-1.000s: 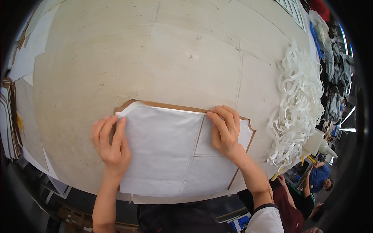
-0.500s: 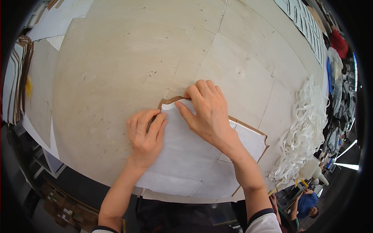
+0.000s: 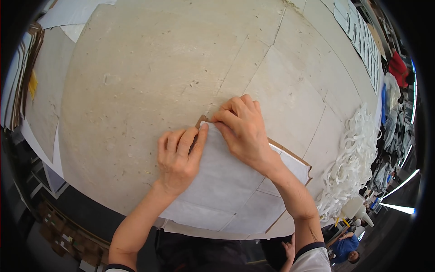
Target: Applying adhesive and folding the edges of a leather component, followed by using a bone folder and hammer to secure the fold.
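A thin white sheet (image 3: 222,177) lies at the table's near edge, with a brown layer (image 3: 290,153) showing along its far and right borders. Dark lines run across the sheet. My left hand (image 3: 179,152) is closed at the sheet's left edge, its index fingertip pressed on the white corner. Beside it, my right hand (image 3: 244,129) pinches the brown edge at that same far corner, thumb and fingers together. My fingers hide part of the corner, and my right forearm covers some of the sheet.
The large pale worktable (image 3: 149,68) has seams and small specks. A tangled heap of white strips (image 3: 346,167) lies at right. Upright brown-edged sheets (image 3: 20,77) stand far left, and slotted white panels (image 3: 358,41) lie far right. Another person's hand (image 3: 289,249) shows beside my right forearm.
My left hand has moved right and slightly up to the far corner, close to my right hand. The right fingers are now pinched more tightly there, and less brown edge shows.
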### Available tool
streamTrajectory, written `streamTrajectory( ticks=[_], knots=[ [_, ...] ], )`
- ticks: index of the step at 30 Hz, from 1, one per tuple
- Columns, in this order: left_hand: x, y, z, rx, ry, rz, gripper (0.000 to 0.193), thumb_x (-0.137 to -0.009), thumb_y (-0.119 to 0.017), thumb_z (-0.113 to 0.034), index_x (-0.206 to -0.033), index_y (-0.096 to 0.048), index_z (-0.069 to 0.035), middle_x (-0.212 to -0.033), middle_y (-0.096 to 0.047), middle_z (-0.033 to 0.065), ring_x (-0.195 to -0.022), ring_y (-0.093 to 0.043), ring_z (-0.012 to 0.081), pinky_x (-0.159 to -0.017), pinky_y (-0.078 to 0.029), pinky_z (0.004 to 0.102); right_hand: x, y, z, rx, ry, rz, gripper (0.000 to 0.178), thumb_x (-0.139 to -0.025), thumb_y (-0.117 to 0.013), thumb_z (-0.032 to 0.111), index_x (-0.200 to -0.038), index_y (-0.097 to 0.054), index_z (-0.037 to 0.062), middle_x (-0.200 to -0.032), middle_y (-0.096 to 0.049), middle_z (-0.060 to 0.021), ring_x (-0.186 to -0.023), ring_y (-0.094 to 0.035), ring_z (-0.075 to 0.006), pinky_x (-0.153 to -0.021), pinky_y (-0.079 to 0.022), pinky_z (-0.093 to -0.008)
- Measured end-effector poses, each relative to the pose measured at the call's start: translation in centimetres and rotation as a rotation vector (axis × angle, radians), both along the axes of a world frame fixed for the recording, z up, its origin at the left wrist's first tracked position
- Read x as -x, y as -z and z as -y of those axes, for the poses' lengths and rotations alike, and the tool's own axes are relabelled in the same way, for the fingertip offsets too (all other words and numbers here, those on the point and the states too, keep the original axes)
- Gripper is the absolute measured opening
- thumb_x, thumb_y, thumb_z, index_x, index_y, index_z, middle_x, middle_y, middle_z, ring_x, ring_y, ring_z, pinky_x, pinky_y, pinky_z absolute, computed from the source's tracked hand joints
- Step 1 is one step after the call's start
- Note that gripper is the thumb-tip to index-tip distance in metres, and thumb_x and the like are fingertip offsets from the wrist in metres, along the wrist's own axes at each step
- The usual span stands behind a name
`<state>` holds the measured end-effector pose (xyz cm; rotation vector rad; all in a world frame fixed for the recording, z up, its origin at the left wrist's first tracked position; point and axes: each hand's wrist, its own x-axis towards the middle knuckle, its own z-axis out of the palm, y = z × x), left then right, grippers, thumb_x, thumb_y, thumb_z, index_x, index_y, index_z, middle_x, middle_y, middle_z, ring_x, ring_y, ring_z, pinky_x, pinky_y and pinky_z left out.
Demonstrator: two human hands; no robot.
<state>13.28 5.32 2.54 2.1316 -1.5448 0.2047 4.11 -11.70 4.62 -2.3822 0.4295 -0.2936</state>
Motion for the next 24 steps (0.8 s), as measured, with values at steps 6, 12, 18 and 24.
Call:
streamTrajectory(
  ticks=[6, 12, 18, 24],
  knots=[
    [-0.7, 0.3, 0.1, 0.001, 0.038, -0.006, 0.033, -0.078, -0.079, -0.004, -0.111, -0.074, -0.003, -0.106, -0.064, 0.0059, -0.093, -0.059, 0.0241, -0.082, -0.045, 0.0384, 0.0, 0.0, 0.7, -0.010, -0.065, 0.051, 0.022, -0.078, -0.074, -0.005, -0.094, -0.074, 0.0104, -0.093, -0.058, -0.0006, -0.089, -0.050, -0.0220, -0.078, -0.035, -0.0353],
    [-3.5, -0.8, 2.2, 0.065, 0.205, -0.226, 0.020, -0.079, -0.077, -0.003, -0.097, -0.069, -0.003, -0.115, -0.067, 0.0078, -0.105, -0.061, 0.0298, -0.090, -0.046, 0.0431, 0.8, 1.3, 2.0, 0.005, -0.185, 0.113, 0.031, -0.071, -0.069, -0.009, -0.094, -0.074, 0.0109, -0.098, -0.057, -0.0017, -0.094, -0.050, -0.0242, -0.079, -0.037, -0.0361],
    [-4.8, -0.1, 2.0, 0.070, 0.376, -0.298, 0.024, -0.074, -0.079, 0.000, -0.095, -0.067, -0.001, -0.111, -0.069, 0.0074, -0.105, -0.062, 0.0286, -0.092, -0.048, 0.0432, 1.0, 1.4, 2.8, 0.012, -0.231, 0.164, 0.035, -0.071, -0.072, -0.007, -0.099, -0.076, 0.0120, -0.100, -0.059, -0.0019, -0.094, -0.052, -0.0236, -0.081, -0.043, -0.0368],
    [-4.8, 0.3, 1.8, 0.120, 0.392, -0.251, 0.027, -0.071, -0.080, 0.003, -0.095, -0.068, 0.000, -0.111, -0.069, 0.0069, -0.103, -0.062, 0.0275, -0.085, -0.052, 0.0399, 1.3, 1.5, 3.7, -0.050, -0.277, 0.137, 0.030, -0.075, -0.071, -0.007, -0.099, -0.076, 0.0099, -0.103, -0.060, -0.0034, -0.095, -0.053, -0.0243, -0.082, -0.046, -0.0368]
  ],
)
